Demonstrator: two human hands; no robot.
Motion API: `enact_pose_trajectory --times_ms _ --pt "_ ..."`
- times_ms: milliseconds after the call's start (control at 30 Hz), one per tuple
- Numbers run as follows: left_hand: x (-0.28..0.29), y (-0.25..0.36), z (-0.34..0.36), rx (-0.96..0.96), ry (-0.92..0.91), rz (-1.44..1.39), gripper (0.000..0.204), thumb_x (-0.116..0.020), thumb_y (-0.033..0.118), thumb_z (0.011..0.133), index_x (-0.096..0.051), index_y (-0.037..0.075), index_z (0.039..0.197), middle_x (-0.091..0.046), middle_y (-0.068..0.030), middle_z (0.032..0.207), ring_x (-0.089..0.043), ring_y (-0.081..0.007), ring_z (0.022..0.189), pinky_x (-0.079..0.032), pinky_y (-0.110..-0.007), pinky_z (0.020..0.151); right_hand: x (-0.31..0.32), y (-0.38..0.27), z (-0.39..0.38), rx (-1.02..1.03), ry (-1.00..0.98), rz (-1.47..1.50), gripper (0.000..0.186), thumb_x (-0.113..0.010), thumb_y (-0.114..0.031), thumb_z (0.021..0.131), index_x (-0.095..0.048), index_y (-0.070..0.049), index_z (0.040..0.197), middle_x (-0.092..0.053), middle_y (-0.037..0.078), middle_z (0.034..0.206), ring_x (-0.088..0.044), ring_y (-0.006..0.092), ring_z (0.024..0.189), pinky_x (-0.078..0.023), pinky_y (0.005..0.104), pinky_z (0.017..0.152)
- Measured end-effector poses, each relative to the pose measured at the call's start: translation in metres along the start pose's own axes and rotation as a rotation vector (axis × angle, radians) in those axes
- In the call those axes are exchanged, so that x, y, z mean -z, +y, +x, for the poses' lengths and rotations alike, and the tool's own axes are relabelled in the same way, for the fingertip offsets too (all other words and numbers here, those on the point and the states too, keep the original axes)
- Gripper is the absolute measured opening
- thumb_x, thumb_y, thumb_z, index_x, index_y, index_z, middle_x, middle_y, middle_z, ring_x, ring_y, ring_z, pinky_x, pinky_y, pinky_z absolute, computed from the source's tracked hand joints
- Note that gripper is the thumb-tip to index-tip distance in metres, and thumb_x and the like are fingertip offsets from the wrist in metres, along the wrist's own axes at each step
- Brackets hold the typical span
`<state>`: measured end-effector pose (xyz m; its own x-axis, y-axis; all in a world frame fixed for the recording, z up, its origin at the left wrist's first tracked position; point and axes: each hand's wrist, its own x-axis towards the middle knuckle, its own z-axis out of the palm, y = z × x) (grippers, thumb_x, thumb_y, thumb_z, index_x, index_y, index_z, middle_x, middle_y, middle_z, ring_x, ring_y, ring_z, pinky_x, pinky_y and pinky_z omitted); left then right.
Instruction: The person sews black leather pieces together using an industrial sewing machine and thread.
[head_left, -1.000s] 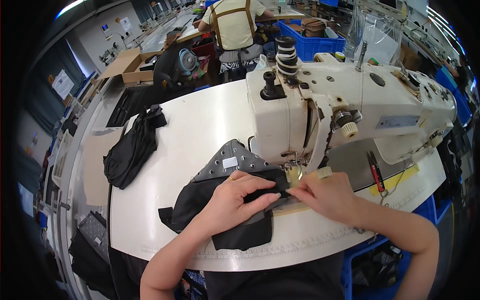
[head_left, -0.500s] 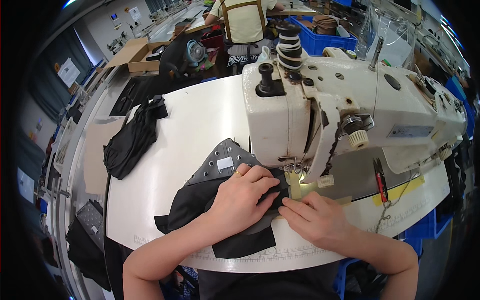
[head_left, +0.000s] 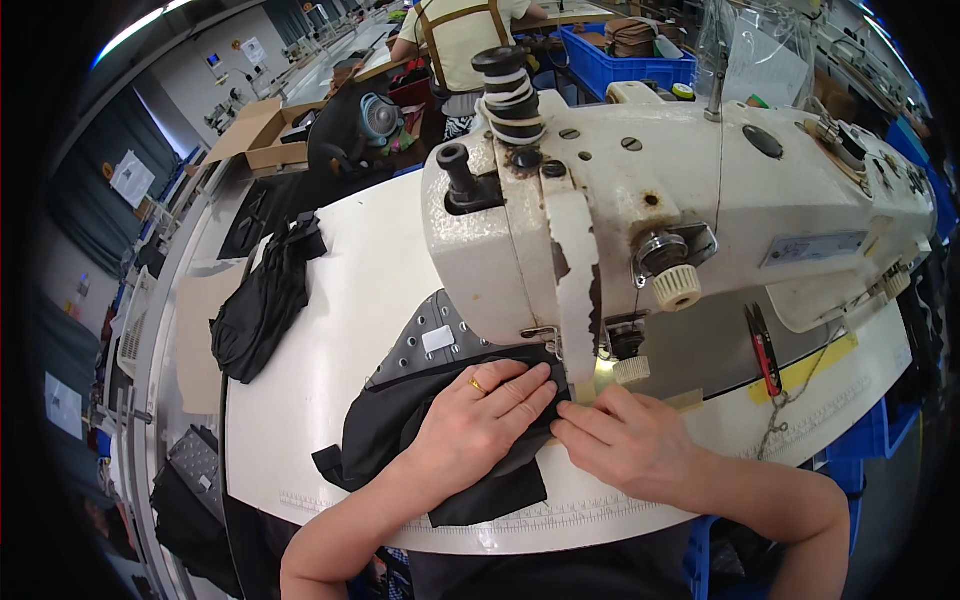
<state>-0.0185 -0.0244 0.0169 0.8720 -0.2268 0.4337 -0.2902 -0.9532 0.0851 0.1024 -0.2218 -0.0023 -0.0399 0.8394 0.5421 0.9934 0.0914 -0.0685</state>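
A white sewing machine (head_left: 510, 260) stands over the work, its needle area partly hidden by a chipped white bar. My left hand (head_left: 480, 420) presses on a black fabric piece (head_left: 385, 430) with its fingers together, the thumb hidden. Beneath that piece lies a grey panel (head_left: 410, 355) with eyelets and a white label, reaching under the machine head. My right hand (head_left: 620, 445) has its fingertips closed on the fabric's right edge, just below the presser area.
Another black fabric bundle (head_left: 260, 310) lies left on the white table (head_left: 360, 240). Red-handled snips (head_left: 766, 360) rest right of my hands. More fabric (head_left: 185, 500) hangs at lower left. Behind are a co-worker (head_left: 455, 50), a cardboard box (head_left: 265, 135) and blue bins (head_left: 620, 70).
The view has shifted, so the machine looks nearer and further left. My left fingers lie more over the fabric edge, thumb now hidden. My right hand has moved nearer me, fingers more curled.
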Motion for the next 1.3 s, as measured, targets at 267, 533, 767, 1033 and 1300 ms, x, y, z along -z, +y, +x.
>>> enact_pose_trajectory --times_ms 267,533,767,1033,1300 --pt "0.002 0.004 0.001 0.026 -0.038 0.049 0.043 -0.062 0.013 0.075 -0.068 0.0 0.116 -0.064 -0.0116 0.126 -0.059 -0.0269 0.113 -0.051 -0.037 0.096 0.001 -0.002 0.003 -0.036 -0.008 0.024 0.029 -0.067 -0.011 0.075 -0.068 -0.002 0.104 -0.064 0.005 0.106 -0.057 0.0187 0.088 -0.054 0.0269 0.066" --pt "0.003 -0.004 -0.001 0.037 -0.087 -0.061 0.038 -0.06 0.011 0.08 -0.066 0.0 0.116 -0.066 -0.0127 0.124 -0.059 -0.0287 0.114 -0.051 -0.037 0.098 0.004 0.018 0.009 -0.34 -0.106 0.244 0.038 -0.075 -0.016 0.077 -0.069 -0.009 0.114 -0.064 0.003 0.096 -0.06 0.0209 0.08 -0.052 0.0318 0.063" --pt "-0.002 -0.016 0.001 0.001 -0.048 -0.06 0.037 -0.059 0.011 0.081 -0.066 0.002 0.116 -0.067 -0.0104 0.123 -0.06 -0.0269 0.114 -0.052 -0.034 0.095 0.002 0.02 0.016 -0.223 -0.003 -0.126 0.034 -0.075 -0.022 0.082 -0.068 -0.015 0.115 -0.066 0.001 0.094 -0.062 0.0185 0.07 -0.049 0.0332 0.056" --pt "-0.003 -0.034 0.008 -0.074 -0.028 -0.095 0.035 -0.059 0.012 0.082 -0.068 0.006 0.114 -0.067 -0.004 0.121 -0.06 -0.0219 0.111 -0.055 -0.031 0.089 -0.006 0.022 0.014 -0.261 -0.05 -0.162 0.031 -0.075 -0.025 0.086 -0.071 -0.017 0.115 -0.066 -0.002 0.095 -0.066 0.0159 0.073 -0.046 0.033 0.051" --pt "-0.002 -0.034 0.012 -0.05 -0.016 -0.061 0.034 -0.06 0.011 0.081 -0.07 0.006 0.113 -0.069 -0.0034 0.119 -0.061 -0.0215 0.112 -0.054 -0.03 0.091 -0.009 0.026 0.011 -0.253 0.017 -0.091 0.038 -0.078 -0.011 0.075 -0.069 -0.009 0.112 -0.068 0.01 0.09 -0.063 0.0266 0.075 -0.054 0.0345 0.062"
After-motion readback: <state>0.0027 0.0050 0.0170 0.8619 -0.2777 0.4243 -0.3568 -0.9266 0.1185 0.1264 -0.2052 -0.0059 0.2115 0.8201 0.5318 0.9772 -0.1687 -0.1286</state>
